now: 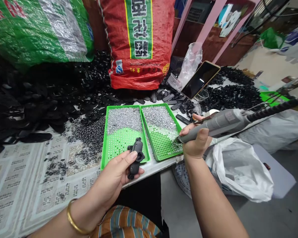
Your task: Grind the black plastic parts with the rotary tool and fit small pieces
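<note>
My left hand (114, 177) grips a small black plastic part (136, 157) and holds it upright over the near edge of the left green tray (114, 145). My right hand (196, 140) is closed around a grey electric screwdriver (218, 124). Its tip points down at the perforated floor of the right green tray (164, 140). Both trays have heaps of small silver screws (124, 119) at their far ends. A black cable runs off from the screwdriver to the right.
A big pile of black plastic parts (39, 96) covers the table's left and back. A red sack (139, 43) and a green sack (39, 29) stand behind. A phone (200, 79) leans at the back right, and a white plastic bag (238, 168) hangs beside the table.
</note>
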Demonstrator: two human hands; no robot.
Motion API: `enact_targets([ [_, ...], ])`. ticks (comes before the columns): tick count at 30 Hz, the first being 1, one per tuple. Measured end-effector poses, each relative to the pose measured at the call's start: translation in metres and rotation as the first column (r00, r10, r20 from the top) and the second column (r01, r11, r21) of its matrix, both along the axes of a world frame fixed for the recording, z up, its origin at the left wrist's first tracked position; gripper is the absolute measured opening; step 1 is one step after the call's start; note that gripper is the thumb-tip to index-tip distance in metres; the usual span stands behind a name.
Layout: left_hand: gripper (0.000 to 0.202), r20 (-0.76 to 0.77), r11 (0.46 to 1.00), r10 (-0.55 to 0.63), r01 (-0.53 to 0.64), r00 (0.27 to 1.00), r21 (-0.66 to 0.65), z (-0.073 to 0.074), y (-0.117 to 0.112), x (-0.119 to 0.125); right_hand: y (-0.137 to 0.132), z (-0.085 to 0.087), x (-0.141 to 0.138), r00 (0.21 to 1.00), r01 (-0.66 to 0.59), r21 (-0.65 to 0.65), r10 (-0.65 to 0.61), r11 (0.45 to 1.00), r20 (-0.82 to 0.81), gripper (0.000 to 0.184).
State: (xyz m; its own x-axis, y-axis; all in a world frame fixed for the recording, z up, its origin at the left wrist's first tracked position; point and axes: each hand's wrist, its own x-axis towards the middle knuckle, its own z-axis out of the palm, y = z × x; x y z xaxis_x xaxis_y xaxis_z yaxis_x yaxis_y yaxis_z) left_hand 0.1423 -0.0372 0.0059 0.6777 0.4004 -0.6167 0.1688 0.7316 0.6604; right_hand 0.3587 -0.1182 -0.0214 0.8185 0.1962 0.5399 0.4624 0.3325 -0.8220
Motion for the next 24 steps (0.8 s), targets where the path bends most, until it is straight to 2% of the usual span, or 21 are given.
enact_targets([
  [4,0.028,-0.02,1.0,0.0,0.0,1.0,-0.004,0.001,0.0,0.001,0.0,0.008,-0.001,1.0,-0.002,0.037,0.002,0.999,0.009,0.05],
  [7,0.027,0.001,1.0,0.002,-0.002,1.0,-0.005,0.001,-0.001,0.002,0.0,0.025,-0.01,0.999,-0.041,0.133,0.041,0.99,0.002,0.051],
  [10,0.027,0.017,1.0,0.0,0.0,1.0,0.001,0.001,-0.002,0.002,-0.003,0.051,-0.029,0.985,-0.154,0.177,0.164,0.972,-0.045,0.057],
  [13,0.028,0.031,1.0,-0.008,0.007,0.999,0.006,0.0,-0.002,0.002,-0.006,0.077,-0.053,0.949,-0.283,0.135,0.297,0.95,-0.103,0.061],
  [16,0.03,0.07,1.0,-0.007,0.007,0.998,0.002,-0.003,-0.001,0.002,-0.004,0.094,-0.076,0.912,-0.39,0.086,0.398,0.917,-0.102,0.063],
  [20,0.031,0.125,1.0,-0.002,0.002,0.992,0.005,-0.008,0.001,0.002,0.009,0.104,-0.095,0.862,-0.471,0.084,0.479,0.878,-0.169,0.058],
  [24,0.032,0.136,1.0,-0.014,0.013,0.991,0.012,-0.01,0.001,0.001,0.018,0.096,-0.102,0.823,-0.515,0.141,0.534,0.846,-0.194,0.054],
])
